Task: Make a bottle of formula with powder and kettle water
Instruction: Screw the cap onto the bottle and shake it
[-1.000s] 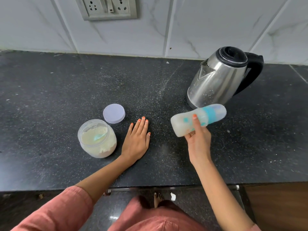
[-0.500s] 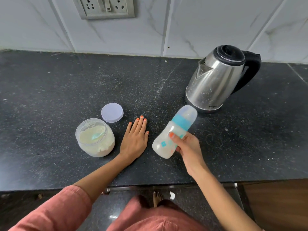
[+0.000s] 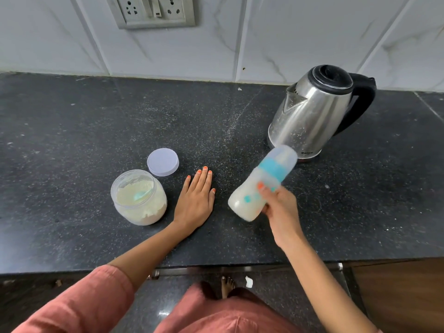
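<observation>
Head view: my right hand [image 3: 280,209] grips the capped translucent baby bottle with teal collar [image 3: 262,182], milky and tilted above the black speckled surface [image 3: 72,140]; my left hand [image 3: 195,200] lies flat, released. I judge a loose collar could leak formula.

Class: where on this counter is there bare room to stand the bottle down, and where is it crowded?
Bare: the countertop left of the powder jar, and the stretch between the jar lid and the kettle. Crowded: jar, lid and flat left hand sit close together; the right hand holds the bottle before the kettle.
</observation>
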`<action>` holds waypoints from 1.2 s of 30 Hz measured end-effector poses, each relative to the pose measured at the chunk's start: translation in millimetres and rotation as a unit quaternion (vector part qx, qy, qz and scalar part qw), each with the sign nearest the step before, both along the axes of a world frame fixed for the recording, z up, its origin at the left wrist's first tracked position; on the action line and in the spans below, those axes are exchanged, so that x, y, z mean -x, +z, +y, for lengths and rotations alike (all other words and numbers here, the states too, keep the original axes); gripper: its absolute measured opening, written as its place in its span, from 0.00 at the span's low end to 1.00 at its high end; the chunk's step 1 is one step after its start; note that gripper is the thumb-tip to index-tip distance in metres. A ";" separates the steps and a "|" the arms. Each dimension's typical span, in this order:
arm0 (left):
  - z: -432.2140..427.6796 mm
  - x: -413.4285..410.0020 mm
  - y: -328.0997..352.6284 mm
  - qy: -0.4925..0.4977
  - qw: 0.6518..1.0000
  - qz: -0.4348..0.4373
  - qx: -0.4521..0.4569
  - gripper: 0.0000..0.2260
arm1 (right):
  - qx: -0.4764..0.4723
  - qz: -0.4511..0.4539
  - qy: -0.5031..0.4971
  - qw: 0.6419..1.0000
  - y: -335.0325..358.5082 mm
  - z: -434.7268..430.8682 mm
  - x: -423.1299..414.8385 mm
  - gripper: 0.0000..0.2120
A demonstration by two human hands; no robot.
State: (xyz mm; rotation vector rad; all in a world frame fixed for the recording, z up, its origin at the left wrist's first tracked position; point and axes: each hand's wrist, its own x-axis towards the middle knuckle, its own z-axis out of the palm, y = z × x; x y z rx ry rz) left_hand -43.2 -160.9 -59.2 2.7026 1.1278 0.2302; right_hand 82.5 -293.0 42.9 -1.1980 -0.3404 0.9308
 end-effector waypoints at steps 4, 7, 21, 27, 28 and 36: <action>-0.1 0.8 -0.6 -0.001 1.000 0.005 -0.005 0.23 | -0.056 0.114 -0.123 0.984 2.0 11.9 -6.3 0.12; 1.1 0.0 -0.6 -0.002 1.000 0.007 -0.001 0.23 | 0.019 0.025 -0.018 0.999 -2.6 1.9 10.1 0.14; 1.3 0.1 -1.3 -0.003 1.000 0.003 0.000 0.23 | 0.052 -0.085 0.054 0.994 -2.8 -3.9 12.6 0.12; 1.0 0.3 -3.0 -0.003 1.000 0.007 -0.009 0.23 | -0.032 0.065 -0.110 0.991 4.0 12.4 -5.3 0.09; 0.9 0.2 -2.8 -0.003 1.000 0.006 -0.008 0.23 | -0.011 0.034 -0.084 0.996 2.7 10.8 -2.0 0.11; 0.9 0.3 -2.3 -0.001 1.000 0.004 -0.009 0.23 | -0.028 0.039 -0.064 0.997 4.1 7.3 -4.1 0.14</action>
